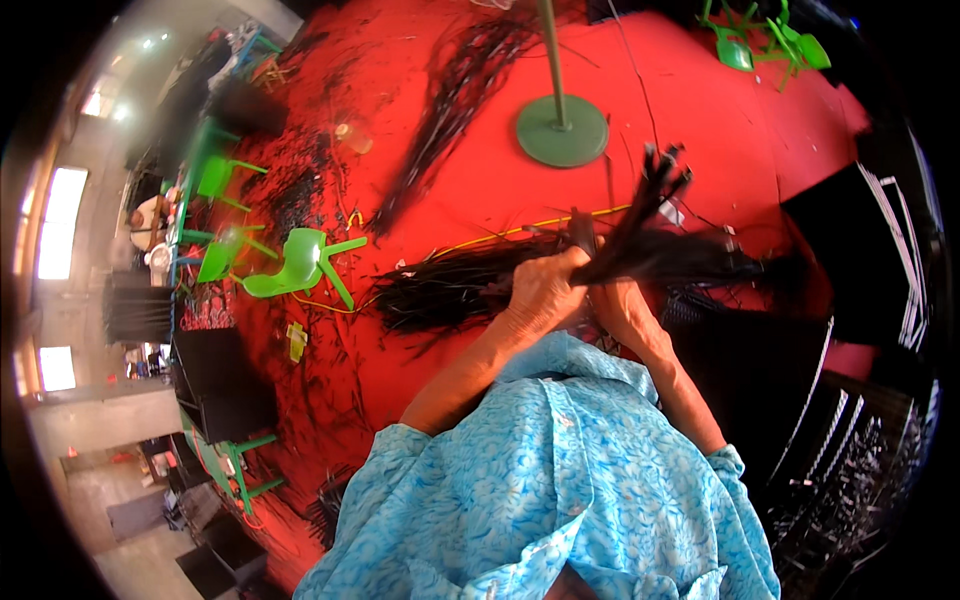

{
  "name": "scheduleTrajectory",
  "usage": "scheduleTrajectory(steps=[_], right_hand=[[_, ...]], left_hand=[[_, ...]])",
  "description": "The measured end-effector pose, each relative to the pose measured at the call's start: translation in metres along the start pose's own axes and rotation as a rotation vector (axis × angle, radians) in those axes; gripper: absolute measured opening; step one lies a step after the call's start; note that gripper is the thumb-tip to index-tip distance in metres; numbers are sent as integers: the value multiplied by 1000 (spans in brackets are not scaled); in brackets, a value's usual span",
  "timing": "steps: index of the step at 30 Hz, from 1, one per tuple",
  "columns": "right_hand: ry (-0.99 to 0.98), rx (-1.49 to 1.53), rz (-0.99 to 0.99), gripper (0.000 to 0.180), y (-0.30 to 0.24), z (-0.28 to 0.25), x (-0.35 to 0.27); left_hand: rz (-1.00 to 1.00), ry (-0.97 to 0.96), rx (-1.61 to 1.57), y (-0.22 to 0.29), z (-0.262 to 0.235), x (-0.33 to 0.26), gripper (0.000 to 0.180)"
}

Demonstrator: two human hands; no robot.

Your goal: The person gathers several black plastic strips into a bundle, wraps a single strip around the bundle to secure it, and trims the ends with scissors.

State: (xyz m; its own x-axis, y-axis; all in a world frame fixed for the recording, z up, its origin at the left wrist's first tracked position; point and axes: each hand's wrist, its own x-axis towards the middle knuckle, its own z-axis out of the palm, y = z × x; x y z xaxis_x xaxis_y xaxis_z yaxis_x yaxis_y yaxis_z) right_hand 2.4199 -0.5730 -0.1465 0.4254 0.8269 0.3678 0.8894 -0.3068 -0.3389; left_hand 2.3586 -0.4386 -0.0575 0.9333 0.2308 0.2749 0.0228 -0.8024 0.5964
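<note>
Both hands, left hand (545, 290) and right hand (622, 308), have fingers clenched around a bundle of black strands (640, 245).

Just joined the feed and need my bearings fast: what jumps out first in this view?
At the centre, both hands, the left hand and the right hand, grip a thick bundle of black strands that fans up and to the right. Below them lies the bright red floor, strewn with more dark strands. A green round stand base sits at the top, and a tipped green plastic chair lies to the left.
</note>
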Motion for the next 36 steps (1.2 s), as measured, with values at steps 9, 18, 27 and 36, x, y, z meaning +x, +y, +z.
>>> scheduleTrajectory(steps=[9,18,27,36], right_hand=[[-164,523,322,39,-29,-9,17],[7,717,331,51,-42,-25,21],[167,743,433,17,-45,-9,15],[257,1093,574,11,-42,-27,19]], left_hand=[[-273,-235,-252,-25,11,-11,16],[-645,-373,-805,-28,-13,-15,14],[-736,-409,-897,-44,-17,-31,24],[-671,-430,-715,-25,-14,-41,27]])
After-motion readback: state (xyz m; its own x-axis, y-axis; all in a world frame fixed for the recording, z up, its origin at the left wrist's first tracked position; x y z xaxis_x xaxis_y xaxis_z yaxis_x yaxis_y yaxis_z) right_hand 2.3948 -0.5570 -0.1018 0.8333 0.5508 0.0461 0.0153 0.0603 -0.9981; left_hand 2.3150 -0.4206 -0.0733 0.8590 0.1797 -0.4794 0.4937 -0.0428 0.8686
